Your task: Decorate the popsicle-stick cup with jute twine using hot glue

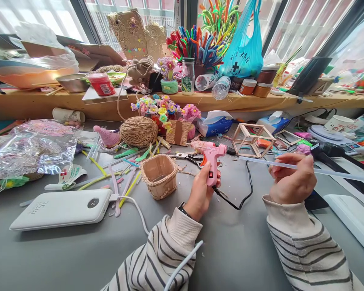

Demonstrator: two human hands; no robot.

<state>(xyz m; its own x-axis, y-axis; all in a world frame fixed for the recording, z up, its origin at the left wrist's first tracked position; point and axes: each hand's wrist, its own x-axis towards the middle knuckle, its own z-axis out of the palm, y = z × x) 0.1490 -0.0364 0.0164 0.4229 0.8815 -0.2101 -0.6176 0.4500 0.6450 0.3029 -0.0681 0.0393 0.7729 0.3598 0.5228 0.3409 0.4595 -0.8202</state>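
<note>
My left hand (200, 194) grips the handle of a pink hot glue gun (211, 158), its nozzle pointing left and its black cord (245, 194) trailing right over the grey table. My right hand (291, 180) pinches a long clear glue stick (330, 173) that lies level, one end toward the gun's back and the other running off to the right. A small twine-wrapped basket (159, 176) stands just left of the gun. Scissors (188, 157) lie behind it.
A white power bank (62, 208) with cable lies front left. A ball of twine (138, 131), flower basket (170, 121), tissue box (214, 123) and wooden stick frame (251, 139) stand behind. Pipe cleaners (121, 178) are scattered left. The wooden sill (33, 103) carries jars, a blue bag and clutter.
</note>
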